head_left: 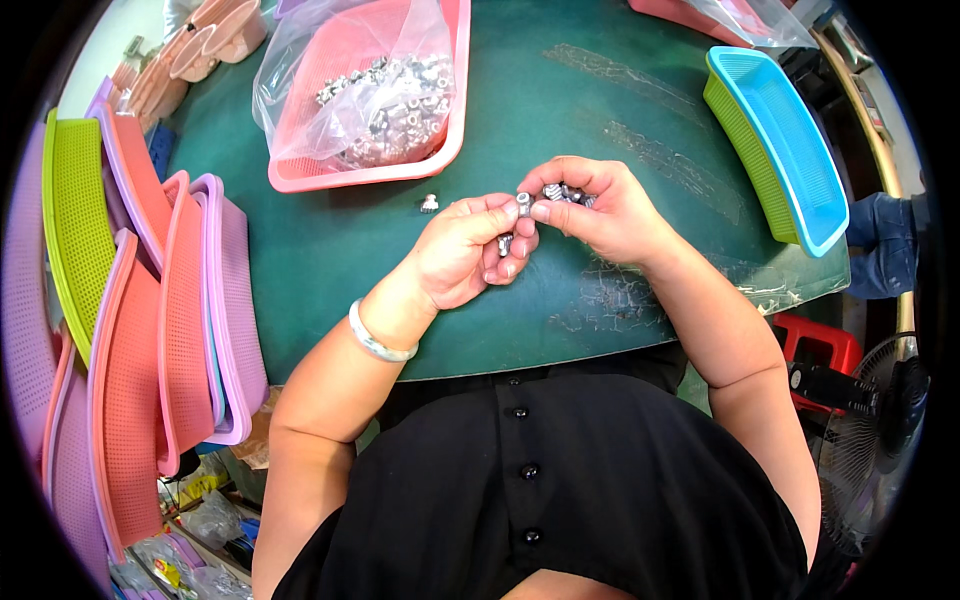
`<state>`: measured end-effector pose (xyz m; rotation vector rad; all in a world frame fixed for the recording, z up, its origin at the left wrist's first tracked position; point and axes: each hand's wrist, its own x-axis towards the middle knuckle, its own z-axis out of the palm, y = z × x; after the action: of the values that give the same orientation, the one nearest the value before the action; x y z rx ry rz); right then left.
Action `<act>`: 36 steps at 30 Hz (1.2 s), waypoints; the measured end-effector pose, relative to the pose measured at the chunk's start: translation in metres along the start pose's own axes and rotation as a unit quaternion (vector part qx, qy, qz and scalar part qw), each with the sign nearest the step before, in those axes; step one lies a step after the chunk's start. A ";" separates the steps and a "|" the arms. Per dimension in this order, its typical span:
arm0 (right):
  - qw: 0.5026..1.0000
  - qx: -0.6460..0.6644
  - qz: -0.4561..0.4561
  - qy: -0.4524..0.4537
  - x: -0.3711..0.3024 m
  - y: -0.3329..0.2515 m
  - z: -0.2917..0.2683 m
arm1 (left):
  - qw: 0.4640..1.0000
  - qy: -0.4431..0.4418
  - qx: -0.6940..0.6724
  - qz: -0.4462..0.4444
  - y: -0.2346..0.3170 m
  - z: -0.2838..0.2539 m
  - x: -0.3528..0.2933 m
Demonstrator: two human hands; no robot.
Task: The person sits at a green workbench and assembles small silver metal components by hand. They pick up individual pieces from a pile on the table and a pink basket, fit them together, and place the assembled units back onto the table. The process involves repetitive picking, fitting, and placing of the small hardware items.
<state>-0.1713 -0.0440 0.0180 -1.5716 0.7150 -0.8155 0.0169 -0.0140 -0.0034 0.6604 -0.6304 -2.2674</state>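
Over the near part of the green table [340,290], my two hands meet at a small silvery metal fitting [524,204] with a round hole. My left hand [455,245], closed, pinches it by thumb and forefinger, and another fitting [504,243] shows among its curled fingers. The fingertips of my right hand [620,215] touch the same piece from the other side. Several more fittings [570,193] lie in the curl of that closed right hand. A loose fitting [429,204] stands on the table left of my hands.
A pink basket [365,180] beyond my left hand holds a clear plastic bag over a heap of metal fittings [400,120]. Nested blue and green baskets [775,150] stand at right. Stacked coloured baskets [225,300] crowd the left. A fan [870,440] and red stool [820,345] are at lower right.
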 end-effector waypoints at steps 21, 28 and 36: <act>0.999 -0.026 0.016 0.033 0.000 0.000 -0.001 | 0.979 0.114 0.127 0.115 -0.003 0.011 0.002; 0.998 -0.041 0.027 0.035 0.000 0.001 -0.002 | 0.948 0.158 0.214 0.173 -0.001 0.014 0.001; 0.998 -0.034 0.042 0.029 0.001 0.003 -0.003 | 0.936 0.186 0.246 0.172 -0.002 0.015 0.000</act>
<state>-0.1735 -0.0467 0.0155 -1.5727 0.8532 -0.7856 0.0064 -0.0089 0.0067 1.0915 -1.0411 -1.6056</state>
